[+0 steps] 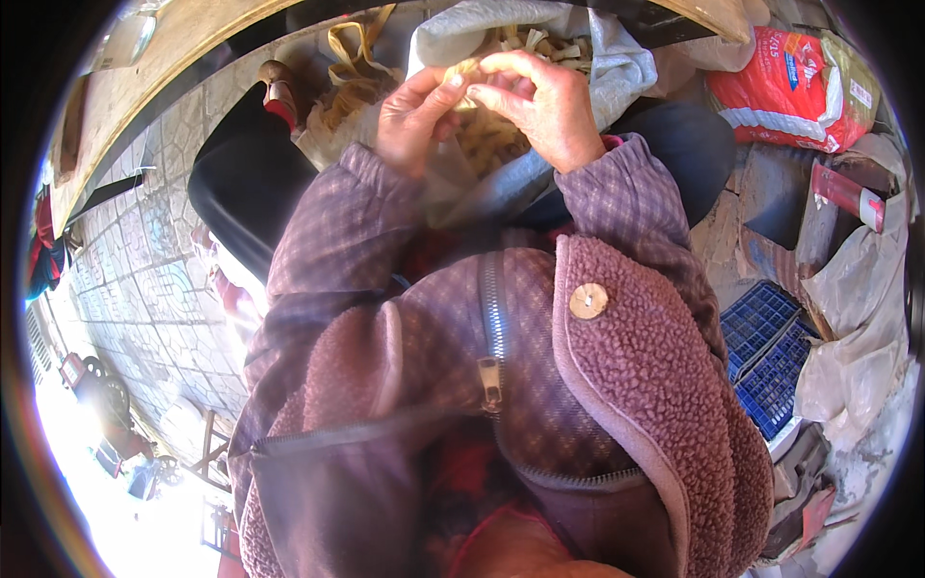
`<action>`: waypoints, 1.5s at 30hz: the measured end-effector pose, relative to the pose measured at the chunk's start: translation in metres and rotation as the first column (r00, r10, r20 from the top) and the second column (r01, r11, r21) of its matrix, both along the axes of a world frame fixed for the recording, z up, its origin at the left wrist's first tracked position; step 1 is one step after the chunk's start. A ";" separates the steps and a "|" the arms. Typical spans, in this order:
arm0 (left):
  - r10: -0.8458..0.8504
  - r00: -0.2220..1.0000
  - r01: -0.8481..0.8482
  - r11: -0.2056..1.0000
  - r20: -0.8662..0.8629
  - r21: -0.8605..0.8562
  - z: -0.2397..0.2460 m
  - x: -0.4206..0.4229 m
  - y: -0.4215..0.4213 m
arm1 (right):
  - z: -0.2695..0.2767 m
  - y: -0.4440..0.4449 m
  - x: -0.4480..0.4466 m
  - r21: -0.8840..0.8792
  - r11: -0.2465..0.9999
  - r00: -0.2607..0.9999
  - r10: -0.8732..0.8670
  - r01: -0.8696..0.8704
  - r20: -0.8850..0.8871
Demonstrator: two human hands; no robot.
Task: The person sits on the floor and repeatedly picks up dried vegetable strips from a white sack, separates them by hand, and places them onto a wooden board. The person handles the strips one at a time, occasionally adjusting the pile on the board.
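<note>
My left hand (419, 115) and my right hand (553, 108) meet over my lap, at the top of the view. Between the fingertips of both they pinch a small pale-yellow piece (462, 71), perhaps a dried strip or husk; its exact kind is unclear. Just beyond my right hand, a white woven plastic sack (621, 68) lies open with pale cut pieces (545, 45) inside. More yellowish pieces (491, 148) show below the hands, partly hidden by my wrists. Long tan strips (348, 54) lie to the left of the sack.
A wooden tabletop edge (209, 36) curves across the upper left. To the right are a red printed bag (773, 90), a dark red box (842, 191), blue plastic crates (769, 354) and crumpled plastic sheeting (849, 303). Stone paving (162, 303) spreads leftward.
</note>
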State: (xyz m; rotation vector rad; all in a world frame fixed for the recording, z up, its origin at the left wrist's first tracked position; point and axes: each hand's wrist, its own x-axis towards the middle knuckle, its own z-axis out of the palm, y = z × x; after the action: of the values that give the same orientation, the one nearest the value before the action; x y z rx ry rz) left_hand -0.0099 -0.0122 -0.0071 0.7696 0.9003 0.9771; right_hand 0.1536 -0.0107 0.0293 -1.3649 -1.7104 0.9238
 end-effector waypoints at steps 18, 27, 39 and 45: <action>0.122 0.984 -0.090 0.968 0.126 -0.235 -0.003 -0.002 -0.001 | -0.002 0.008 0.003 -0.509 0.859 0.673 -0.344 -0.055 -0.654; -0.087 0.984 0.090 0.996 -0.157 0.010 0.004 -0.022 -0.012 | -0.009 0.003 0.018 -0.476 0.878 0.755 -0.281 -0.047 -0.593; -0.240 0.965 0.243 0.970 -0.106 0.010 0.000 -0.026 -0.008 | -0.004 -0.002 -0.006 -0.569 0.743 0.570 -0.312 -0.353 -0.760; -0.147 0.949 0.186 0.976 -0.279 0.117 0.010 -0.019 -0.014 | 0.002 -0.010 0.013 -0.614 0.694 0.478 -0.423 -0.376 -0.770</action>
State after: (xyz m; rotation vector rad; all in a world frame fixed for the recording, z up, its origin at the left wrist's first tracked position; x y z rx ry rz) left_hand -0.0293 -0.0264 0.0030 1.1024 0.9873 0.8041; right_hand 0.1666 -0.0204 0.0312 -0.9511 -0.4281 2.0107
